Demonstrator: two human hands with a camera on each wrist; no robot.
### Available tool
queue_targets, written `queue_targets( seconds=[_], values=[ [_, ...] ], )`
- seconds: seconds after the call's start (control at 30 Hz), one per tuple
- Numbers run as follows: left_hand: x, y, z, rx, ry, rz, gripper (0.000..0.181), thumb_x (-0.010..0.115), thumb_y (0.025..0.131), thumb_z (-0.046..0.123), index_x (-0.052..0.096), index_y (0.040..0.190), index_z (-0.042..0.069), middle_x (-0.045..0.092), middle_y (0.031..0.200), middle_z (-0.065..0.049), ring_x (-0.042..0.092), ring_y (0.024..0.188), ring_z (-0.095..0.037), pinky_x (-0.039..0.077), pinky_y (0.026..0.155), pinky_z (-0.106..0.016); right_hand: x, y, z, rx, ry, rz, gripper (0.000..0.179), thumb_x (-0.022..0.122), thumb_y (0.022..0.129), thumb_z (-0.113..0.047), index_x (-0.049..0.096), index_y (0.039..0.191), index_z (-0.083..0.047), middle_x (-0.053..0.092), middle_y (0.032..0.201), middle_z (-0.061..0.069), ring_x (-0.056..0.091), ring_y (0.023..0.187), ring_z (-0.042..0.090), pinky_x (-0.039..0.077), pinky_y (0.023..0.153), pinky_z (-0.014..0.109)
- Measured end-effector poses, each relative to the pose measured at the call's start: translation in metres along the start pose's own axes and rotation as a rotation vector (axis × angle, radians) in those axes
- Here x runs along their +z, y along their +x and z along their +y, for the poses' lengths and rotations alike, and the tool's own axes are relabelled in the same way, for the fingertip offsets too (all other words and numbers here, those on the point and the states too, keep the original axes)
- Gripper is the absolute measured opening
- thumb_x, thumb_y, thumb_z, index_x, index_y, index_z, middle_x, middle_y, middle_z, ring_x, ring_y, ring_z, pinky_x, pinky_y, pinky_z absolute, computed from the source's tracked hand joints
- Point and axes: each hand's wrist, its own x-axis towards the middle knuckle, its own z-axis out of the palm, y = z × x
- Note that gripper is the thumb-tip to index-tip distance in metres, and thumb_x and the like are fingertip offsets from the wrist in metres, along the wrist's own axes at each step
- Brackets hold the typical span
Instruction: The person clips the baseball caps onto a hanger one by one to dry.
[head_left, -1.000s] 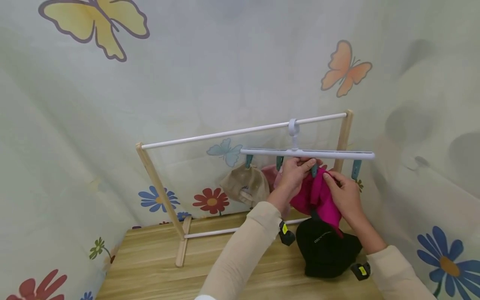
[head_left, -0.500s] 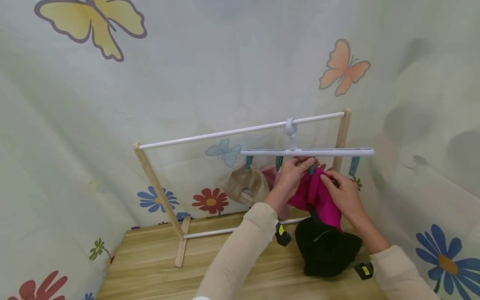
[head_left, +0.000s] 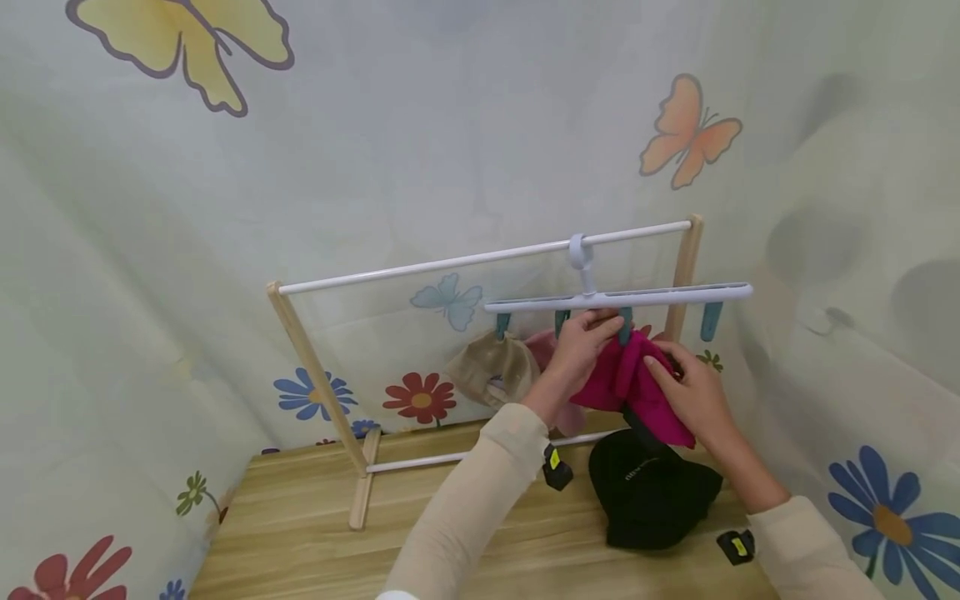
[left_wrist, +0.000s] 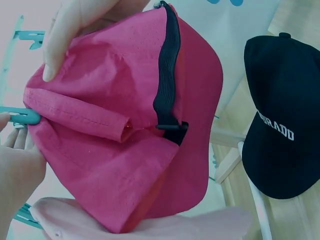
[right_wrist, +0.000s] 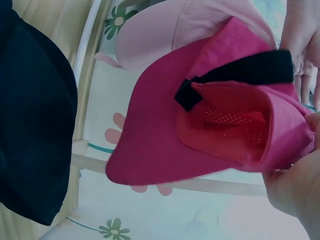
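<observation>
A magenta baseball cap (head_left: 652, 392) with a black back strap hangs from a teal clip (left_wrist: 22, 116) of the white hanger (head_left: 675, 296). My left hand (head_left: 581, 350) pinches that clip between thumb and fingers; the clip's end lies over the cap's crown. With my right hand (head_left: 693, 396) I hold the side of the magenta cap, thumb in front and the other fingers partly hidden behind it. The cap's opening and perforated lining face the right wrist view. To the left, a beige cap (head_left: 491, 367) and a pink cap (right_wrist: 225, 25) hang on the hanger.
A black cap (head_left: 648, 492) rests on the wooden table (head_left: 300, 517) below my hands. The hanger hooks over the white rail (head_left: 450, 264) of a wooden-legged rack. Another teal clip (head_left: 711, 321) hangs at its right end. A floral curtain stands behind.
My right hand has shifted slightly right and down, and the magenta cap's lower part has swung rightward. The hanger's right end has risen a little. My left hand stays at the clip.
</observation>
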Motion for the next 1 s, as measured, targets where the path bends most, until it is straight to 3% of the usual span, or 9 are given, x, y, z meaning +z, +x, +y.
queue_targets(
  seconds=[0.17,0.3,0.47,0.8,1.0],
  values=[
    [0.000,-0.002,0.001,0.002,0.009,0.014,0.031,0.064,0.098,0.000,0.064,0.128,-0.009,0.071,0.118,-0.008,0.066,0.109,-0.015,0.050,0.105,-0.040,-0.001,-0.003,0.004,0.006,-0.039,0.006,0.042,0.058,0.105,-0.030,0.058,0.137,-0.004,0.069,0.114,0.024,0.063,0.088,0.033,0.052,0.068,0.022],
    [-0.002,-0.007,0.003,0.013,0.009,0.007,0.031,0.060,0.099,-0.003,0.063,0.129,-0.010,0.070,0.123,-0.014,0.067,0.113,-0.022,0.045,0.109,-0.048,-0.002,-0.007,0.007,0.009,-0.066,0.008,0.043,0.059,0.104,-0.029,0.058,0.137,-0.002,0.069,0.113,0.026,0.064,0.088,0.034,0.053,0.068,0.027],
    [-0.009,-0.016,0.005,0.024,0.082,-0.014,0.030,0.057,0.102,0.002,0.064,0.130,-0.006,0.071,0.124,-0.013,0.068,0.116,-0.023,0.051,0.104,-0.039,-0.003,-0.013,0.012,0.013,-0.075,0.003,0.044,0.061,0.103,-0.027,0.055,0.136,0.002,0.068,0.110,0.027,0.063,0.085,0.034,0.053,0.065,0.029],
    [-0.028,-0.044,0.004,0.117,0.365,-0.005,0.023,0.059,0.101,0.005,0.073,0.119,0.006,0.073,0.118,-0.007,0.068,0.113,-0.019,0.056,0.093,-0.030,-0.002,-0.027,0.027,0.031,-0.069,-0.051,0.044,0.064,0.101,-0.028,0.053,0.129,0.004,0.065,0.108,0.025,0.062,0.085,0.031,0.052,0.062,0.020],
    [-0.041,-0.063,-0.002,0.155,0.435,-0.083,0.024,0.059,0.102,0.007,0.072,0.122,0.006,0.072,0.121,-0.006,0.066,0.114,-0.013,0.053,0.096,-0.022,0.004,-0.037,0.039,0.051,-0.098,-0.071,0.047,0.065,0.100,-0.030,0.053,0.129,0.005,0.066,0.103,0.024,0.059,0.080,0.029,0.053,0.062,0.029]
  ],
)
